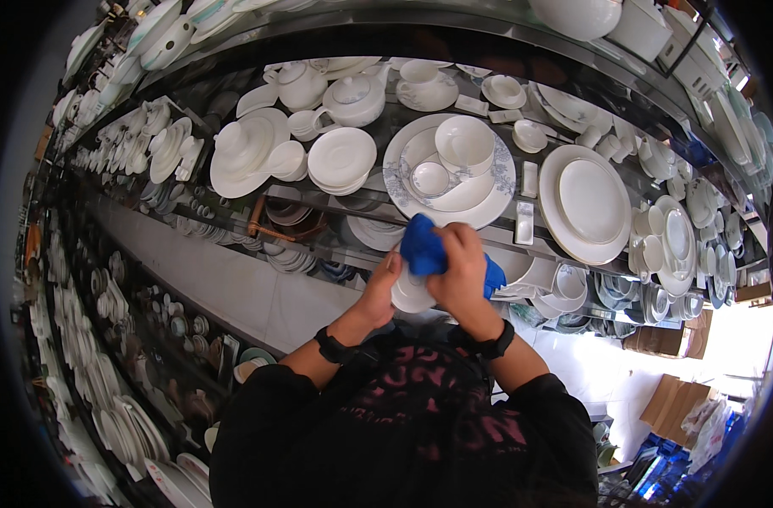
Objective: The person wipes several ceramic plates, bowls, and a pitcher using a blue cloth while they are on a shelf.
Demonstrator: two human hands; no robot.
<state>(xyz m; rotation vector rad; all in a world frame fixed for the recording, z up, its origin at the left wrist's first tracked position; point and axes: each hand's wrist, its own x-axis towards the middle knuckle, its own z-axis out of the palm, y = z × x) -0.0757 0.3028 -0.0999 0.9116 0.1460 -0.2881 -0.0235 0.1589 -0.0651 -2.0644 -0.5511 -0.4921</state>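
My left hand (377, 295) grips the left edge of a small white saucer (413, 297), held in front of my chest. A blue cloth (422, 246) is bunched in my right hand (459, 270) and lies over the upper part of the saucer; its other end hangs out to the right of the hand. Just beyond my hands, a large plate with a blue floral rim (399, 193) stands on the shelf, bearing a bowl (464, 143) and a small sauce dish (430, 179).
White teapots (354, 101), stacked plates (342, 159) and a large round plate (551, 209) crowd the glass shelf. More crockery fills the lower shelf and the racks at left. Cardboard (675, 409) lies on the floor at lower right.
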